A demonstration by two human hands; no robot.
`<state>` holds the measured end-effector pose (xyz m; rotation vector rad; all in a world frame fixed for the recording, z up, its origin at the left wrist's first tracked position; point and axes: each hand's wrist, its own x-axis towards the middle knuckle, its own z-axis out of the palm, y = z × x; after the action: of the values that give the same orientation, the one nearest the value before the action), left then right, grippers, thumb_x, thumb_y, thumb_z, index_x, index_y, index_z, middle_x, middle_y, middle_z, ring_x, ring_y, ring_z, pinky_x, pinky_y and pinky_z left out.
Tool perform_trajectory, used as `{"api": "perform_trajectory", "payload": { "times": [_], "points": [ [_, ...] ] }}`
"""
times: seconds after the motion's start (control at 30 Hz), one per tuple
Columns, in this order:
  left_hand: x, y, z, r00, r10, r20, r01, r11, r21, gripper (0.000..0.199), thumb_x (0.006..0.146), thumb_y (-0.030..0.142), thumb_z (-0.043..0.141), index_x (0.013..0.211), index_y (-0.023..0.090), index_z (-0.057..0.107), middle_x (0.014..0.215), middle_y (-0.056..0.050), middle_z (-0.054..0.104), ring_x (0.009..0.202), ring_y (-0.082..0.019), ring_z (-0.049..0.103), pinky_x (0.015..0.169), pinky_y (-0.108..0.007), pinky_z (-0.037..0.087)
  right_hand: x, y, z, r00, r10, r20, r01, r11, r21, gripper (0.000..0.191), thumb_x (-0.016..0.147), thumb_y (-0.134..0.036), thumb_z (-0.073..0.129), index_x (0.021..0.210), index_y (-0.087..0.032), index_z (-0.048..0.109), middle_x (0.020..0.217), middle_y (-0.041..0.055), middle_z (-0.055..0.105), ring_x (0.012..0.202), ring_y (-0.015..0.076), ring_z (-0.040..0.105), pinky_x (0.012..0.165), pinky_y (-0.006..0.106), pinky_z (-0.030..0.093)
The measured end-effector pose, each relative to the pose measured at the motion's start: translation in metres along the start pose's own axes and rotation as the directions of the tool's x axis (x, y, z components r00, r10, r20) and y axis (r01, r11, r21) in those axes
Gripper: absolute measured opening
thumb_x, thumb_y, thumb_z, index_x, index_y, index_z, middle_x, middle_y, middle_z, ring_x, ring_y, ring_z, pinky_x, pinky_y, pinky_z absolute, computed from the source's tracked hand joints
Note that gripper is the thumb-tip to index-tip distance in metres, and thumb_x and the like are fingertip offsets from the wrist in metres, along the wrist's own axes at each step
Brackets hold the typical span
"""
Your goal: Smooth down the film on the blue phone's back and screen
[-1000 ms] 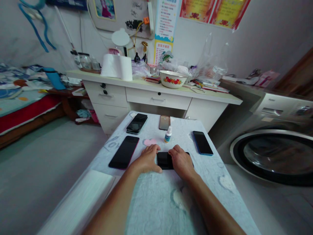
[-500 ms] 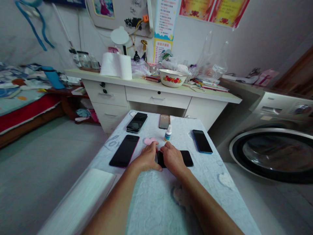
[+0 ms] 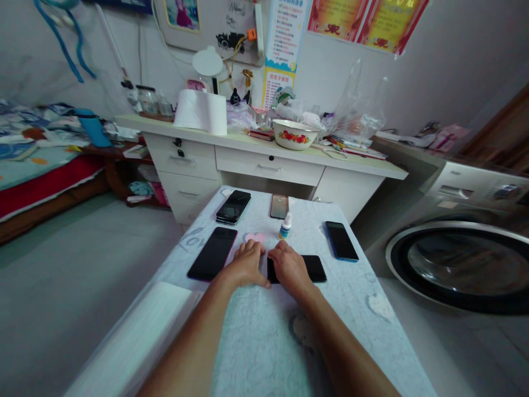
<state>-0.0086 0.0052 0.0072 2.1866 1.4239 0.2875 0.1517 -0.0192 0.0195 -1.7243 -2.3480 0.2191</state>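
Observation:
A black phone (image 3: 316, 268) lies flat and crosswise on the cloth-covered table, partly hidden under my right hand (image 3: 290, 269). The fingers of that hand are curled and pressed together over the phone's left end; anything between them is hidden. My left hand (image 3: 247, 264) rests on the cloth to the left, fingers stretched out and thumb apart, its tip by the phone's near left corner. Just beyond both hands stands a small white bottle (image 3: 285, 226) with a blue label. A larger dark phone or tablet (image 3: 213, 253) with a pinkish edge lies left of my left hand.
Stacked black phones (image 3: 233, 207) lie at the far left of the table. A brown-edged phone (image 3: 279, 206) is at the back, a blue-edged phone (image 3: 341, 241) at right. A whitish slab (image 3: 140, 331) sits near left. Beyond are a desk (image 3: 182, 160) and a washing machine (image 3: 454, 220).
My right hand's fingertips have shifted slightly left, toward the phone's left end. My left hand has drawn back slightly to the left. The view has tilted a little; the phones stay in place.

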Motion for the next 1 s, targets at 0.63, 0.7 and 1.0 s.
{"api": "perform_trajectory", "payload": {
  "times": [0.63,0.7,1.0],
  "points": [
    [0.006,-0.009,0.002,0.995,0.087,0.042,-0.085,0.995,-0.060,0.071,0.048,0.037,0.080,0.112,0.032,0.050,0.122,-0.002,0.043,0.118,-0.028,0.041,0.097,-0.036,0.035,-0.046,-0.005,-0.012,0.995,-0.072,0.067,0.064,0.991,0.120,0.028,0.090,-0.019,0.044,0.097,-0.028,0.070,0.101,0.0014,0.059,0.086,0.0129,0.055,0.071,0.019,0.038],
    [0.007,-0.010,0.002,0.995,0.087,0.042,-0.085,0.995,-0.050,0.072,0.048,0.038,0.081,0.112,0.032,0.051,0.121,-0.002,0.044,0.117,-0.028,0.041,0.096,-0.036,0.035,-0.046,-0.004,-0.010,0.996,-0.058,0.061,0.051,0.992,0.112,0.029,0.090,-0.019,0.044,0.098,-0.029,0.069,0.100,0.0009,0.059,0.086,0.0130,0.054,0.070,0.019,0.038],
    [0.006,-0.005,0.001,0.997,0.070,0.042,-0.070,0.997,-0.013,0.076,0.043,0.043,0.082,0.112,0.032,0.051,0.117,-0.002,0.044,0.113,-0.028,0.042,0.094,-0.036,0.036,-0.040,0.011,-0.003,0.991,0.132,-0.033,-0.132,0.991,-0.009,0.030,0.092,-0.020,0.039,0.103,-0.028,0.067,0.103,0.0037,0.058,0.087,0.0158,0.055,0.066,0.022,0.036]
  ]
}}
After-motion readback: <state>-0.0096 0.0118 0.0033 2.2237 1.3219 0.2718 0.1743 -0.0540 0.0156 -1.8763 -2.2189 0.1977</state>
